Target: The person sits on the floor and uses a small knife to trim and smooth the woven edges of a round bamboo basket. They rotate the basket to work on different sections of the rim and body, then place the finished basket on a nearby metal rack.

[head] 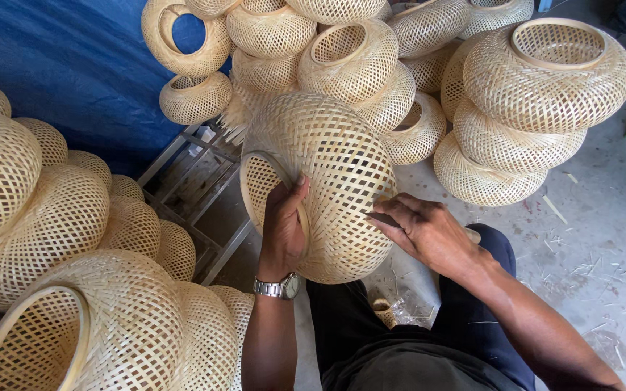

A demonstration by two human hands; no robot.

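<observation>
Although woven bamboo shades crowd most of the view, they fall into clear groups. The largest is the heap on the left (45,239), rounded shells lying on their sides against a blue tarpaulin (59,65). A second pile (327,51) sits at the top, and a neat stack of three (530,116) stands at the right on the concrete floor (603,239), openings upward, which would keep them from rolling. A grey metal frame (197,188) lies on the floor between the heaps.

The shade in hand (327,181) is held tipped on its side over the person's lap, its ringed opening turned left, its belly towards the camera. That tilt appears to present the weave for close work.

The left hand (284,228) grasps the rim of the opening, thumb over the ring, fingers hidden inside; it steadies the piece. A metal wristwatch (278,287) sits on that wrist. The right hand (422,228) lies against the outer weave, fingers bent and pressing on the strips; whether it pinches a strip or small tool cannot be told.

Loose bamboo slivers (581,268) litter the floor by the right knee.
</observation>
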